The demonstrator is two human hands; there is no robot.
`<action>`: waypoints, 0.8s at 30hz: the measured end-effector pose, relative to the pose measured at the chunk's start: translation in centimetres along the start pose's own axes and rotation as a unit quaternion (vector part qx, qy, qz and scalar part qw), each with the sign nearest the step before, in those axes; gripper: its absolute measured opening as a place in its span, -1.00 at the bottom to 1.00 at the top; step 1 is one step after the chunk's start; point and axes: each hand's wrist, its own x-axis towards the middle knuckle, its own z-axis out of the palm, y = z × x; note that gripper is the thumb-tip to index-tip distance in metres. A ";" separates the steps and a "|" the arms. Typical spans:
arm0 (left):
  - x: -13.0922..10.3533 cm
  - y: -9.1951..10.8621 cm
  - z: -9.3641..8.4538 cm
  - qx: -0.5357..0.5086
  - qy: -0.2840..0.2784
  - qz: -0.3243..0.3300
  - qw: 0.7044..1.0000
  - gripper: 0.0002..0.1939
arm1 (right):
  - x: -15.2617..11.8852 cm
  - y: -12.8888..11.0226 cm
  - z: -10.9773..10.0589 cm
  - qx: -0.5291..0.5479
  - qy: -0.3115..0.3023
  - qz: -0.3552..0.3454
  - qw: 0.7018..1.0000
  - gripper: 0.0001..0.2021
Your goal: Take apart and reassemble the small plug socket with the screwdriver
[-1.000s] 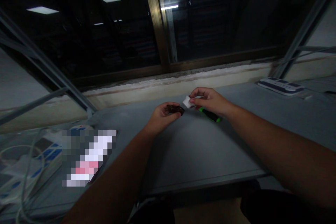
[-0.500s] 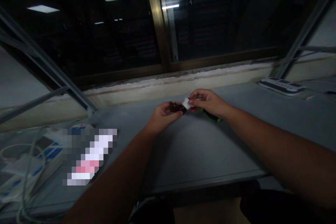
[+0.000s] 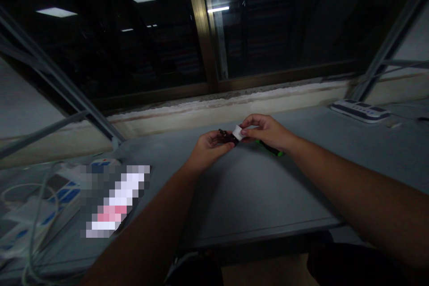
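Near the middle of the grey table point(image 3: 254, 192), my left hand point(image 3: 210, 148) is closed on a small dark object point(image 3: 227, 136) with a thin part sticking up. My right hand point(image 3: 263, 128) pinches a small white piece point(image 3: 237, 132), which touches the right end of the dark object. Fingers cover parts of both items, and the dark one is too dim to make out in detail. Just beneath my right hand lies a black and green tool handle point(image 3: 271, 148).
A white and dark power strip point(image 3: 360, 111) lies at the back right. On the left are white and blue devices point(image 3: 63, 196) with a pale cable, beside a pixelated flat item point(image 3: 117, 203). Metal frame bars point(image 3: 67, 85) rise on both sides before a dark window.
The dark object has turned slightly in my left hand, and the white piece sits at a slightly different angle. Both hands are almost in the same place.
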 end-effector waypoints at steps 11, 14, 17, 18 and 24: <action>0.2 -0.2 -0.1 0.004 0.000 -0.005 1.000 -0.57 | -0.2 -0.2 0.1 -0.024 -0.015 0.005 1.000 -0.59; 0.2 -0.2 -0.1 0.009 0.001 -0.005 1.000 -0.57 | -0.2 0.0 0.1 -0.027 -0.023 0.008 0.999 -0.59; 0.1 -0.1 -0.1 0.014 0.003 -0.001 1.000 -0.59 | -0.3 -0.1 0.1 -0.035 -0.034 0.007 0.999 -0.58; 0.1 0.0 -0.1 0.016 0.003 0.001 1.000 -0.59 | -0.3 -0.1 0.1 -0.038 -0.036 0.005 0.999 -0.58; 0.0 0.2 0.0 0.020 0.007 0.025 0.999 -0.59 | -0.4 -0.4 0.2 -0.043 -0.037 -0.017 0.998 -0.50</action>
